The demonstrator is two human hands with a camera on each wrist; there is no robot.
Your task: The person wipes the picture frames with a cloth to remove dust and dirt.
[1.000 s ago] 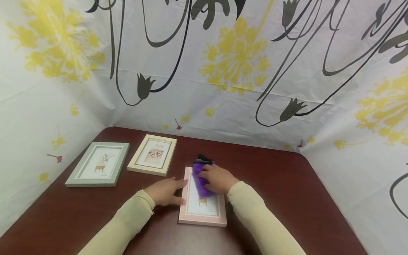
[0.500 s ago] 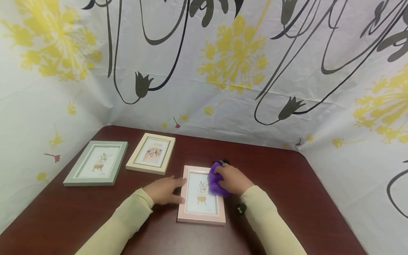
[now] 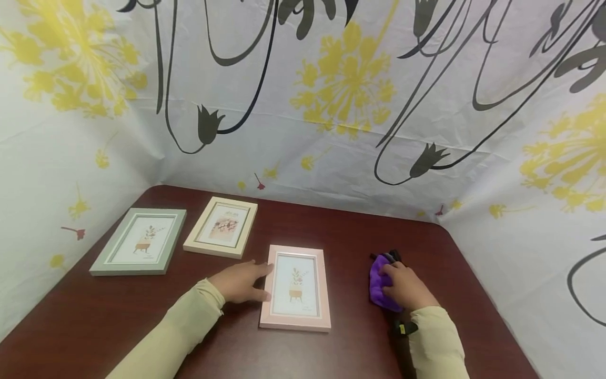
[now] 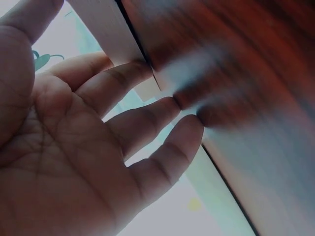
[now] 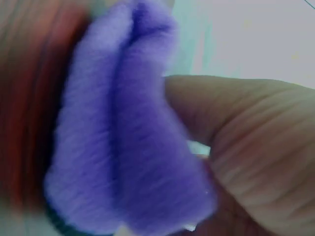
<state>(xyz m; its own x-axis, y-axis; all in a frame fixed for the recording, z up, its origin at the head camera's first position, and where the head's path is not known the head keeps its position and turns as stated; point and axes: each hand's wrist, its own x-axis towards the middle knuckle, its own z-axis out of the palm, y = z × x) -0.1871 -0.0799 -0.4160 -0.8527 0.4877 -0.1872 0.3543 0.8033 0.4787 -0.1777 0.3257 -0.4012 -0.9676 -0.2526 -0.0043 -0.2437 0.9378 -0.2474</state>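
Note:
A pink picture frame (image 3: 294, 322) with a potted-plant print lies flat on the table, in the middle of the head view. My left hand (image 3: 240, 282) is at its left edge, thumb and fingertips right at the rim. In the left wrist view the fingers (image 4: 167, 157) are loosely extended, their tips at the table surface. To the right of the frame, my right hand (image 3: 408, 287) grips a folded purple cloth (image 3: 380, 284) with a dark edge. Close up in the right wrist view, the fuzzy cloth (image 5: 152, 147) is folded double beside the thumb; the other fingers are mostly hidden.
A green picture frame (image 3: 168, 239) and a cream picture frame (image 3: 246, 231) lie at the back left of the dark red table (image 3: 331, 226). A white flower-printed curtain (image 3: 265, 158) hangs behind the table and along both sides.
My right hand has moved right with the purple cloth, off the pink frame's glass and away over the table. My left hand stays at the frame's left edge.

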